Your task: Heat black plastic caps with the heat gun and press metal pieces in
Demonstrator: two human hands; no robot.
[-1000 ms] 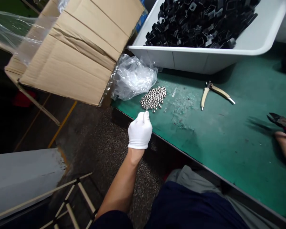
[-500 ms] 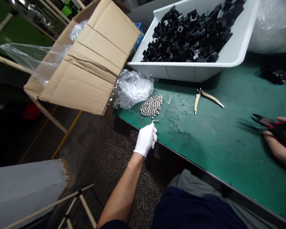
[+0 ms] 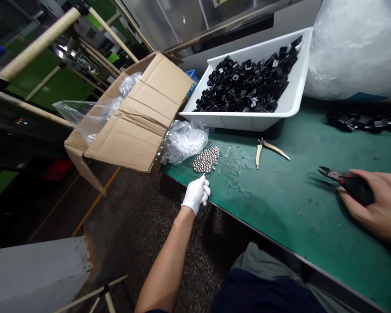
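My left hand (image 3: 196, 194), in a white glove, is at the front edge of the green workbench (image 3: 276, 195). Its fingers are closed on a small bent metal rod (image 3: 207, 173), whose tip points toward a pile of small shiny metal pieces (image 3: 206, 160). The rod's other end is hidden in the glove. Bare and farther right, my right hand (image 3: 382, 204) grips diagonal cutters (image 3: 358, 187) with black and red handles, their jaws pointing left. Between the hands lies a second pair of cutters (image 3: 259, 152) with cream handles, spread apart.
Behind the pile stands a white bin (image 3: 237, 121) heaped with black plastic parts (image 3: 244, 87). A crumpled clear bag (image 3: 187, 139) and an open cardboard box (image 3: 140, 121) are at left. More black parts (image 3: 365, 118) and a large plastic-wrapped bundle (image 3: 355, 52) occupy the back right.
The camera view has shifted, bringing more of my right hand and the back wall into sight. The rod's tip is now closer to the metal pieces. Both hands keep their holds.
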